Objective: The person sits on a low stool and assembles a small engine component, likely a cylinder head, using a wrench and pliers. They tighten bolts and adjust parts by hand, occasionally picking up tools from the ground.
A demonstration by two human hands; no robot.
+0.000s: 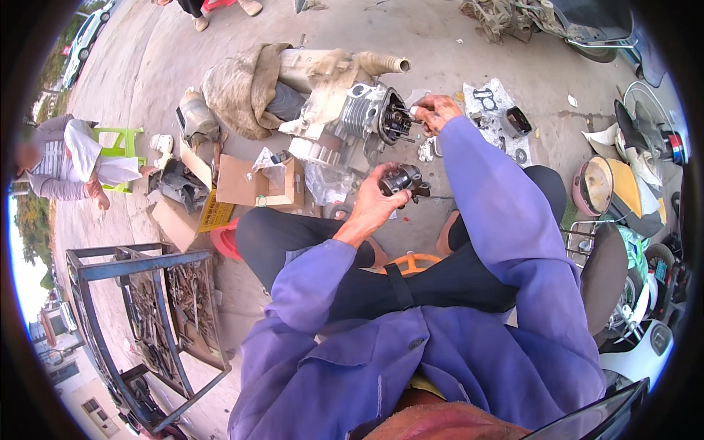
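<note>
**A:** What filled the frame, starting with the biggest thing?

**B:** A person in a purple work jacket (440, 352) sat low over a concrete yard (411, 37), forearms rising from the lower edge. Just above centre lay a dirty whitish small engine (323, 95) on its side, a tan cloth (242, 88) draped over its left end. Its finned cylinder (364, 110) faced right with the end uncovered and studs sticking out.

**B:** Around it: a metal tool rack (158, 308) at lower left, opened cardboard boxes (249, 183) left of centre, a second person seated at far left by a green stool (121, 139), and scooter parts along the right edge.

**A:** And the hands?

**B:** The right hand (438, 111), upper centre, was pinched at the exposed studs on the cylinder's open end, fingers narrow; I could not tell whether they gripped a small fastener. The left hand (378, 194), centre frame, had its fingers curled closed around a dark metal engine part (402, 180), held in the air below the cylinder, apart from it.

**A:** How far along did the work look?

**B:** Midway, I judged: the engine was open, with that part off it and in hand. A paper sheet (488, 110) with gaskets and small pieces lay to the right, unfitted.
</note>
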